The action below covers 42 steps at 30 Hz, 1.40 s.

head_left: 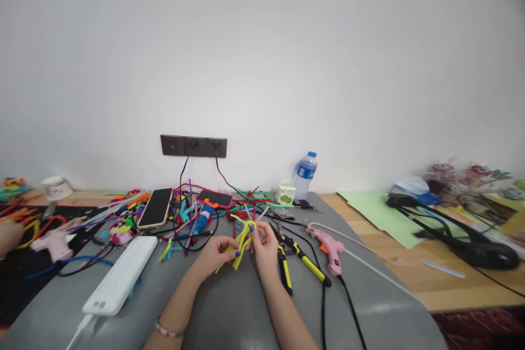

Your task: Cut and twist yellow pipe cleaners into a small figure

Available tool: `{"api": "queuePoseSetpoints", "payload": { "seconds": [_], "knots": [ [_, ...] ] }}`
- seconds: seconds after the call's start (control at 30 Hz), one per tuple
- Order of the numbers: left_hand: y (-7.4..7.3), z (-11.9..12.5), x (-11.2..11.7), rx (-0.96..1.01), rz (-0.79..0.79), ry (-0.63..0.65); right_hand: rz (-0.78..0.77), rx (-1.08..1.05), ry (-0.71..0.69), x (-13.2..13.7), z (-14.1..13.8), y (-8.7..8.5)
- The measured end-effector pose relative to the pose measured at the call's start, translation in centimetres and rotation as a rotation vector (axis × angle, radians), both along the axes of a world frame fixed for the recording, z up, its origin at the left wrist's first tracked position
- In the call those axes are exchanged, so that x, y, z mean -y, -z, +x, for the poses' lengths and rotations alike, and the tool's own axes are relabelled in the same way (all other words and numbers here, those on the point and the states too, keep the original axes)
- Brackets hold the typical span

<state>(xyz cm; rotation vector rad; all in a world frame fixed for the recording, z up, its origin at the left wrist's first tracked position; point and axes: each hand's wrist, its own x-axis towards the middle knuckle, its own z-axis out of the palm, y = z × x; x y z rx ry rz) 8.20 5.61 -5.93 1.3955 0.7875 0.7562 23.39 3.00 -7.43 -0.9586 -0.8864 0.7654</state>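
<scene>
Yellow pipe cleaners (245, 238), bent and bundled together, are held up between my two hands over the grey mat (229, 306). Thumb and fingers of my left hand (217, 256) pinch their lower left part. My right hand (264, 246) grips them near the top, its fingertips closed around the stems. Just right of my right hand lie black-and-yellow pliers (309, 263), with another yellow-striped handle (284, 270) beside them. A pink glue gun (333, 251) rests farther right, its black cord running toward me.
Behind my hands lies a tangle of coloured pipe cleaners, with a phone (156, 208), a second phone (214, 198) and a water bottle (305, 175). A white power bank (121, 276) sits left. Another person's hand (10, 236) shows at the far left, near another pink glue gun (55, 243).
</scene>
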Motion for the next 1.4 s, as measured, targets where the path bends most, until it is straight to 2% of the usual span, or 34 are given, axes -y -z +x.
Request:
{"api": "queuePoseSetpoints", "payload": {
  "seconds": [0.33,0.53,0.6,0.7,0.8,0.87,1.2,1.4],
  "knots": [
    [0.5,0.2,-0.3,-0.018,-0.03,0.001,0.015,0.024,0.023,0.0,-0.1,0.2],
    [0.3,0.3,-0.1,-0.016,-0.049,0.013,0.001,0.081,0.001,0.2,0.0,0.2],
    [0.3,0.3,-0.2,0.003,-0.051,-0.008,0.014,0.138,0.048,0.3,0.1,0.3],
    [0.4,0.2,-0.5,0.067,-0.069,-0.106,0.033,0.153,0.087,0.4,0.3,0.2],
    [0.7,0.1,-0.8,0.15,-0.116,-0.215,0.014,0.144,-0.007,0.6,0.3,-0.2],
    [0.8,0.0,-0.9,0.181,-0.135,-0.241,0.004,0.181,-0.083,0.7,0.2,-0.4],
    [0.4,0.1,-0.5,0.13,-0.122,-0.188,0.026,0.133,-0.302,0.4,-0.7,-0.6],
    [0.2,0.1,-0.4,0.061,-0.075,-0.122,-0.013,0.112,-0.249,0.0,-0.6,-0.1]
  ]
}}
